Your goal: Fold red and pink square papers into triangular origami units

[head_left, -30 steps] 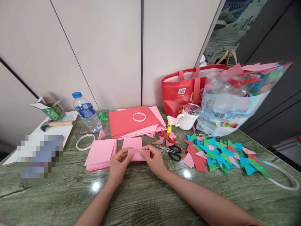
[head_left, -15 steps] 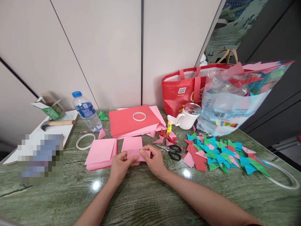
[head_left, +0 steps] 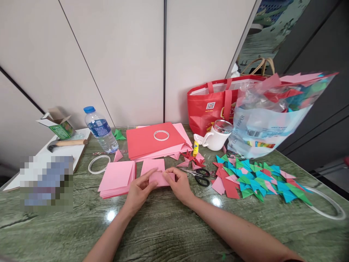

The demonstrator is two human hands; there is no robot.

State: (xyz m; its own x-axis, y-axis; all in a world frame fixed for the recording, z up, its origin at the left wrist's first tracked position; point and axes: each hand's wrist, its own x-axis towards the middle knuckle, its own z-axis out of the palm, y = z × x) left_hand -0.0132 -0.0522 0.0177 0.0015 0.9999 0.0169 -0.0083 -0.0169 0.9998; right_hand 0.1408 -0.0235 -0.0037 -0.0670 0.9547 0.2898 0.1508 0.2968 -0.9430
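Between my hands is a folded piece of pink paper (head_left: 158, 179), its long side running left to right. My right hand (head_left: 180, 186) pinches its right end, thumb on top and fingers curled beneath. At the left end, my left hand (head_left: 139, 190) grips the paper with its thumb along the near side and its index finger stretched over the top. Just behind lies a flat pink sheet (head_left: 149, 165), partly covered by my fingers. A stack of pink paper squares (head_left: 116, 178) sits left of my left hand. Black-handled scissors (head_left: 201, 176) lie right of my right hand.
Red sheets (head_left: 144, 140) bear a tape ring (head_left: 161, 135). Right of them stand a glue stick (head_left: 195, 148), a white mug (head_left: 216, 140), a red bag (head_left: 200, 109) and a plastic bag (head_left: 259, 127). Folded coloured pieces (head_left: 253, 178) spread rightward. A bottle (head_left: 99, 129) and sickle (head_left: 68, 143) are left.
My left hand's index finger has lifted and stretched across the top of the folded pink paper. The paper has shifted slightly right; my right hand keeps its pinch.
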